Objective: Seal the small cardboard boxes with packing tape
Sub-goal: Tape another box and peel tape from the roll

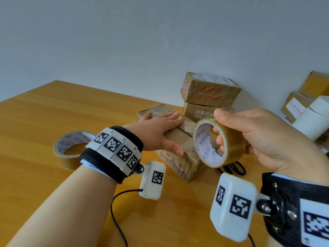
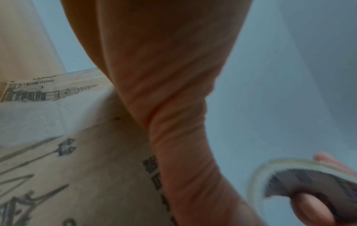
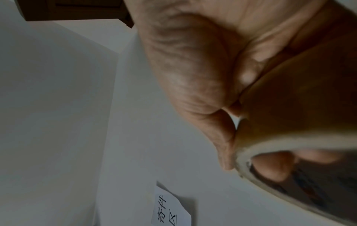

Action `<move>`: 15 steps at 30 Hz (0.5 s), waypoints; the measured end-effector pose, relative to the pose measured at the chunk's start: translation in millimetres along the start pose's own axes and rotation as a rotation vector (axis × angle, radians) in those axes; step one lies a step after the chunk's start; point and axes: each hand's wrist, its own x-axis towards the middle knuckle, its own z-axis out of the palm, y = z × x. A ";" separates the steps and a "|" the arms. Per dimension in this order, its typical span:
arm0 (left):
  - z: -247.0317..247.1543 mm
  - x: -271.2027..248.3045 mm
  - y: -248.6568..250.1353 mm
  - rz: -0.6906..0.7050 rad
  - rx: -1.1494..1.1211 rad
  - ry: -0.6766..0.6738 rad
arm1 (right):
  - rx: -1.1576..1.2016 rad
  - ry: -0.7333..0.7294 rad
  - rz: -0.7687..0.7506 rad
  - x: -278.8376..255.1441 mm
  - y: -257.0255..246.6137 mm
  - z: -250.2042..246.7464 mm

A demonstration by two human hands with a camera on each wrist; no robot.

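A small cardboard box (image 1: 179, 163) with printed line drawings lies on the wooden table (image 1: 44, 122), its top flaps meeting in a seam. My left hand (image 1: 163, 129) lies flat on its top, fingers straight, thumb down the near side. The left wrist view shows that box (image 2: 77, 168) under the left hand (image 2: 164, 76). My right hand (image 1: 258, 132) grips a roll of brown packing tape (image 1: 233, 138) just right of the box and above the table, thumb on the rim, fingers through the core. The right wrist view shows the right hand (image 3: 193, 68) wrapped around the roll (image 3: 299, 99).
A second tape roll (image 1: 71, 148) lies flat at the left, behind my left wrist. Two taped boxes (image 1: 210, 90) are stacked at the back against the wall. Black scissors (image 1: 231, 169) lie under the held roll. A white container (image 1: 313, 118) and more boxes (image 1: 295, 104) stand at the right.
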 end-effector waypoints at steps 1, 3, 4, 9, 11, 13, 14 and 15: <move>-1.0 -0.9 -3.7 -0.002 -0.013 0.006 | -0.005 -0.004 0.000 -0.3 0.1 0.6; -2.8 -2.3 -9.9 -0.004 -0.031 0.018 | -0.012 -0.007 -0.006 0.7 0.6 2.5; -3.2 -3.0 -11.1 -0.003 -0.034 0.022 | -0.014 -0.005 -0.011 1.3 1.1 3.1; -5.1 -5.0 -7.6 -0.013 -0.048 0.012 | -0.002 -0.023 -0.019 3.3 0.7 2.7; -6.8 -5.2 -1.7 -0.007 -0.046 0.017 | 0.010 -0.038 -0.028 3.0 0.6 2.1; -7.1 -5.0 5.7 0.014 -0.020 0.028 | 0.024 -0.054 -0.036 2.8 0.3 1.7; -6.5 -4.3 9.6 0.023 -0.007 0.018 | 0.026 -0.058 -0.041 3.1 0.6 1.2; -5.3 -3.2 12.6 0.034 0.006 0.000 | 0.026 -0.058 -0.045 3.7 1.3 0.5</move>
